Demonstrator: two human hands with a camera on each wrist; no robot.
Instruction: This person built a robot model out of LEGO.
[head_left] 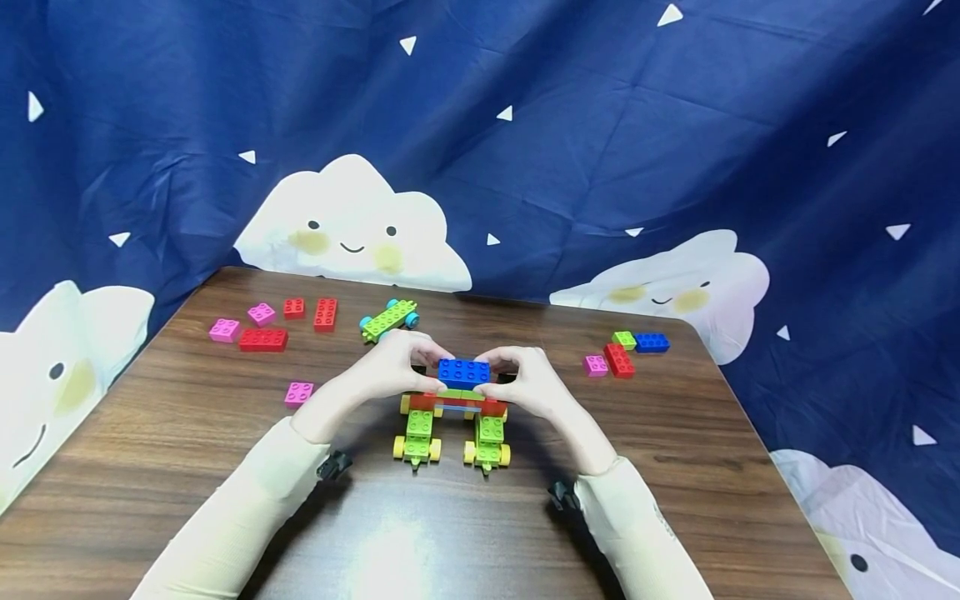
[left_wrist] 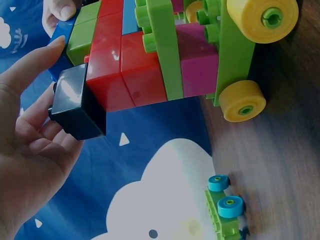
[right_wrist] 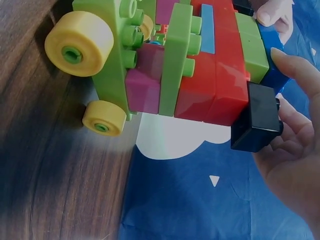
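Observation:
A blue brick sits on top of green bricks in a stacked brick build. My left hand pinches its left end, fingers behind and thumb in front. At the other end, my right hand grips it the same way. Below the green come red bricks, with a black brick at the left end and another black brick at the right. Pink bricks join the lower layers. Two green wheeled bases with yellow wheels stand on the table.
Behind the build on the wooden table lies a green wheeled base with blue wheels. Loose pink and red bricks are spread at the left. On the right lie a blue brick, a red brick and smaller ones. A blue curtain hangs behind.

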